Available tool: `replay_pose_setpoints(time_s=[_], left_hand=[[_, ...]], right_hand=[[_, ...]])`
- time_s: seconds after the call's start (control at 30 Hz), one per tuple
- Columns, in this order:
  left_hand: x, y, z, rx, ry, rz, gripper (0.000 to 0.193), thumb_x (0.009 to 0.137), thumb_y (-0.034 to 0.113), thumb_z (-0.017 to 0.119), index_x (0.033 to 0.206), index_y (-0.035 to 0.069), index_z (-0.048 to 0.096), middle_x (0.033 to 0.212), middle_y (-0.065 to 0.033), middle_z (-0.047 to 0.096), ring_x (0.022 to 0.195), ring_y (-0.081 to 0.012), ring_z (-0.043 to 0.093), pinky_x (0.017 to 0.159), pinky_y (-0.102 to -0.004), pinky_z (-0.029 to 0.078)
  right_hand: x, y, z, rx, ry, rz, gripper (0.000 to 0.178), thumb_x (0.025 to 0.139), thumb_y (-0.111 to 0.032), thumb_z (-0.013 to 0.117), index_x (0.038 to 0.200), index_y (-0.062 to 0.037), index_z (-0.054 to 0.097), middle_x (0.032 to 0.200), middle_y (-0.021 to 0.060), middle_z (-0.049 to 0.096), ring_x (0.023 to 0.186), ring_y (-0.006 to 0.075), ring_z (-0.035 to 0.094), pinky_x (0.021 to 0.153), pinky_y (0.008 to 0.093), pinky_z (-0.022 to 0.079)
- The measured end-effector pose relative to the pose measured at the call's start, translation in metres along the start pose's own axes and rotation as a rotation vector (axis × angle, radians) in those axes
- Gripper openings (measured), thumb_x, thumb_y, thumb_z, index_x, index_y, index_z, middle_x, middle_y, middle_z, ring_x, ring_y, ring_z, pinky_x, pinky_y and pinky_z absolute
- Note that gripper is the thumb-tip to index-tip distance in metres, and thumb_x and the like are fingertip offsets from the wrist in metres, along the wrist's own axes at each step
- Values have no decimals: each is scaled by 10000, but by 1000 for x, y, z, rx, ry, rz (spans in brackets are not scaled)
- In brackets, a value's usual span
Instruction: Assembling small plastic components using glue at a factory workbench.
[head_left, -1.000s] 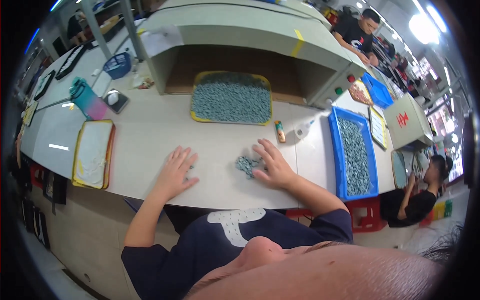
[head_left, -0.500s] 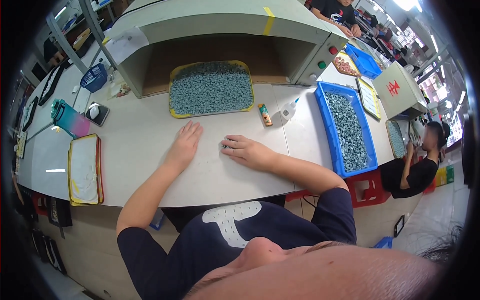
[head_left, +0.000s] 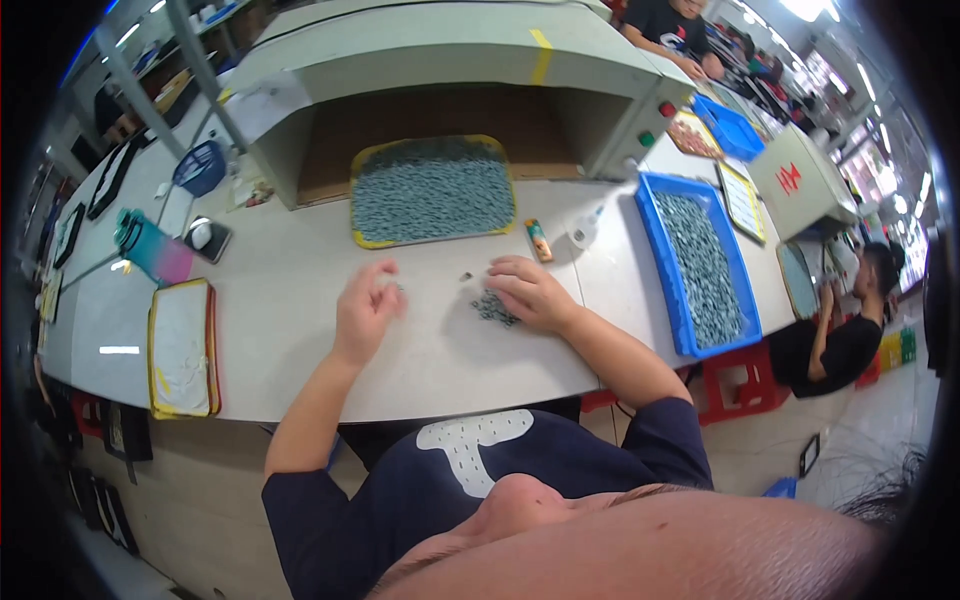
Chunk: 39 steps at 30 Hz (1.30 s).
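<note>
My right hand (head_left: pixel 535 294) reaches over a small loose pile of grey-green pieces (head_left: pixel 493 308) on the white table, fingers stretched and slightly bent at the pile's edge. One dark piece (head_left: pixel 466 276) lies apart, just left of those fingertips. To the left my left hand (head_left: pixel 368 310) is raised a little with bent fingers, smeared by motion. A tiny speck shows by its fingertips; whether it is held I cannot make out. Beyond both hands sits a yellow-rimmed tray (head_left: pixel 372 243) covered with many similar grey-green pieces.
At the right stands a blue bin (head_left: pixel 672 300) of grey-green pieces. A small orange-green tube (head_left: pixel 538 240) and a white dropper bottle (head_left: pixel 582 234) lie between tray and bin. Stacked trays (head_left: pixel 183 350), a teal-pink bottle (head_left: pixel 150 248) and a phone (head_left: pixel 208 240) are left; a cabinet (head_left: pixel 420 75) rises behind.
My left hand has lifted off the table and curled its fingers. My right hand has shifted right, and a pile of pieces now shows beside and beneath it. The view has tilted slightly.
</note>
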<state>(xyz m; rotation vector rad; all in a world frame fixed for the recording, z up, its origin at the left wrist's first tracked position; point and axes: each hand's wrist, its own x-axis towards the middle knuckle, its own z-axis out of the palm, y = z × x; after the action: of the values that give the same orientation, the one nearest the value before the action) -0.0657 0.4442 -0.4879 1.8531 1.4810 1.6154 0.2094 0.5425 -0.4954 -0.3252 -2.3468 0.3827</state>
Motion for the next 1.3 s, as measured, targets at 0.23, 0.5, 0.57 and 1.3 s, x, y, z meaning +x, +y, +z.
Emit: replay_pose_setpoints(time_s=[0.23, 0.5, 0.57, 1.3], left_hand=[[-138, 25, -112, -226, -777, -487, 173, 902, 130, 562, 1026, 28, 625, 758, -55, 641, 584, -92, 572, 523, -269, 463], [-256, -80, -44, 425, -681, -474, 416, 947, 310, 444, 1266, 57, 533, 1230, -198, 570, 1102, -231, 569, 912, -382, 464], [-229, -87, -27, 52, -534, -469, 511, 949, 393, 436, 1330, 56, 483, 1375, -201, 466, 1289, -276, 425, 1034, -422, 370], [-159, -136, -21, 693, -620, -517, 510, 958, 399, 427, 1326, 50, 488, 1339, -197, 489, 1224, -334, 469, 937, -479, 422]], right_hand=[[1, -23, 19, -85, 129, 260, 193, 829, 50, 596, 994, -27, 662, 765, 72, 625, 646, 220, 596, 582, 293, 472], [-8, -45, 46, 4, 270, 286, 173, 841, 50, 553, 987, -11, 620, 685, 59, 563, 578, 163, 529, 565, 273, 454], [-9, -45, 54, -20, 332, 281, 164, 846, 46, 547, 990, -9, 600, 706, 63, 564, 595, 153, 534, 566, 272, 454], [-37, -87, -15, -13, 997, 330, 157, 861, 59, 526, 984, -31, 486, 782, 61, 551, 629, 127, 531, 537, 258, 430]])
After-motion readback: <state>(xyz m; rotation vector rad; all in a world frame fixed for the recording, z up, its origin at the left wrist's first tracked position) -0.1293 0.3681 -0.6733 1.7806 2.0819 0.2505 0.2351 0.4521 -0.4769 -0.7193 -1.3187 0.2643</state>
